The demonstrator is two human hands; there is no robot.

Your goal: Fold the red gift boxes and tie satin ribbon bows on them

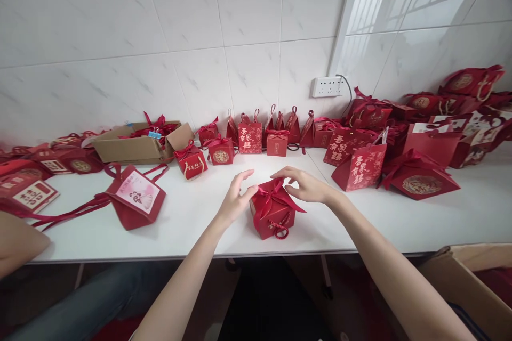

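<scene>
A red gift box (266,225) with a ribbon bow (272,198) on top and a twisted cord handle (281,232) on its front stands near the table's front edge. To its left, my left hand (237,198) has its fingers apart, thumb close to the box's upper corner. My right hand (302,185) arches over the right side of the top, fingers bent and spread, with nothing held in them. I cannot tell whether the fingertips touch the ribbon.
Finished-looking red boxes (250,137) line the wall. An open cardboard box (128,144) of ribbons stands back left, near a pink-fronted box (138,197). More red boxes (424,176) pile up right. Another person's arm (24,242) rests at left. A carton (468,287) sits lower right.
</scene>
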